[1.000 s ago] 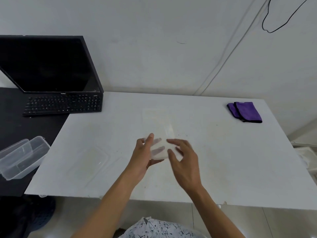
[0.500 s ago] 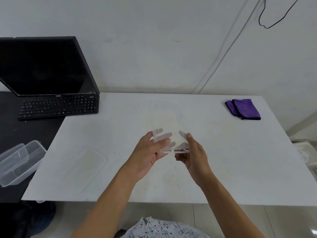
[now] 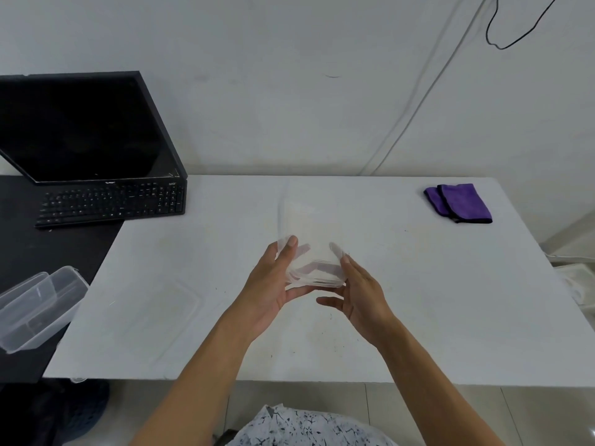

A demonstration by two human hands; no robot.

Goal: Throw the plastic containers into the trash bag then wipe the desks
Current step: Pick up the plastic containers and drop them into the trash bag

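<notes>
A clear plastic container [image 3: 310, 233] is held tilted above the middle of the white desk [image 3: 418, 300]. My left hand [image 3: 273, 284] grips its near left side, thumb on top and fingers underneath. My right hand [image 3: 360, 294] holds the near right corner with its fingers against the wall. A clear flat lid [image 3: 161, 310] lies on the desk at front left. Two more clear containers [image 3: 35, 307] sit nested on the black desk [image 3: 25, 249] at far left. A folded purple cloth [image 3: 458, 202] lies at the back right.
A black monitor [image 3: 80, 127] leans against the wall with a black keyboard [image 3: 112, 202] in front of it, both on the black desk. White material [image 3: 579, 284] shows past the white desk's right edge. A black cable [image 3: 515, 30] hangs on the wall.
The clear container has been lifted and tipped up between both hands. My right hand went from hovering over it to holding its right corner. The camera shifted slightly.
</notes>
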